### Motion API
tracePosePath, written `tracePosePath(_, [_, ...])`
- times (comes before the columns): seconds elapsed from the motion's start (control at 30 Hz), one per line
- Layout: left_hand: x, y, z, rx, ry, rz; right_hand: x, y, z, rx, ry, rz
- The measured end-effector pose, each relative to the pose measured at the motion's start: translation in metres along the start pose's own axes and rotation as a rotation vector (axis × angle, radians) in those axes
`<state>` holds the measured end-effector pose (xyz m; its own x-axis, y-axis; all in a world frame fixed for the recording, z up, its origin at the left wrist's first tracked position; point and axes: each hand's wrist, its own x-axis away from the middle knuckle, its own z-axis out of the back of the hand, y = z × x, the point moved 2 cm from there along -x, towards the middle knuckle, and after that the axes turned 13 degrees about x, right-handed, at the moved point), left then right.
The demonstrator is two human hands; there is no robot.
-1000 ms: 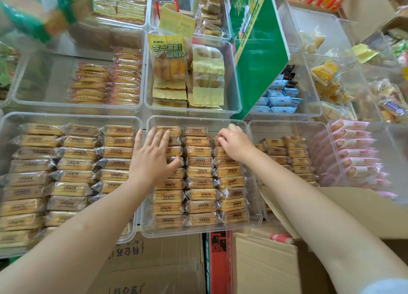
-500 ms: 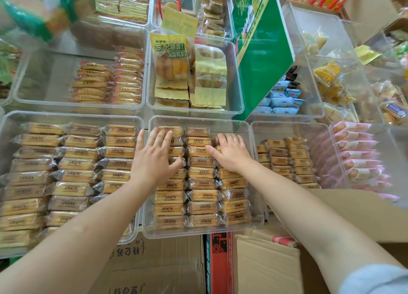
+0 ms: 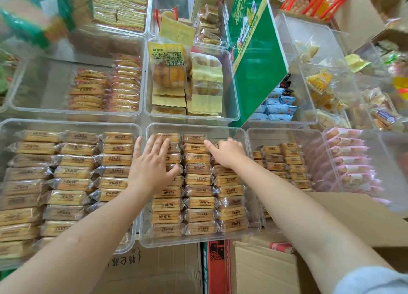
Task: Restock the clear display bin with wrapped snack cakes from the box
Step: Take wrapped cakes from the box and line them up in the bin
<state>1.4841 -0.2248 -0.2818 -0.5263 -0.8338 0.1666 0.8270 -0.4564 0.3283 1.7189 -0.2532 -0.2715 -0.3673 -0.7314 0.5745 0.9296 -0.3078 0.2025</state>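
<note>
Three columns of wrapped snack cakes [image 3: 198,191] fill my clear display bin [image 3: 194,241] | left hand [image 3: 152,167] spread flat on them | right hand [image 3: 228,153] fingers curled, touching the far-right stack.

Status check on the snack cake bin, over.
Left hand flat on cakes. Right hand curled at far row. Clear display bin nearly full. Nothing in the way.

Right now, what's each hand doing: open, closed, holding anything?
Left hand: open, fingers spread flat on the snack cakes.
Right hand: forefinger out, other fingers curled on the cakes; whether it pinches one cannot be told.
</note>
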Motion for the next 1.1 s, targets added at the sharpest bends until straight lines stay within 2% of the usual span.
tracePosePath(0.13, [0.000,0.002,0.001,0.000,-0.004,0.005,-0.009,-0.013,0.006,0.032,-0.097,-0.091])
tracePosePath(0.27, [0.000,0.001,0.001,0.002,-0.010,0.005,-0.009,-0.006,0.007,-0.073,-0.031,-0.150])
tracePosePath(0.33, [-0.001,0.001,0.001,0.001,-0.007,0.004,-0.008,-0.004,0.005,-0.129,-0.011,-0.148])
tracePosePath(0.43, [0.000,0.001,0.001,0.002,-0.012,0.007,-0.008,-0.012,0.001,-0.096,-0.098,-0.123])
tracePosePath(0.6, [0.000,0.001,0.002,0.016,-0.023,0.008,-0.008,-0.003,0.003,-0.152,-0.133,-0.160])
tracePosePath(0.83, [-0.001,-0.001,-0.001,0.015,-0.021,0.005,-0.021,0.007,0.021,-0.325,-0.283,-0.112])
tracePosePath(1.0, [-0.001,-0.001,0.000,0.029,-0.029,-0.003,-0.019,0.012,0.013,-0.482,-0.244,-0.155])
tracePosePath(1.1, [-0.001,-0.001,0.000,0.027,-0.025,-0.008,-0.018,0.018,0.020,-0.627,-0.293,-0.186])
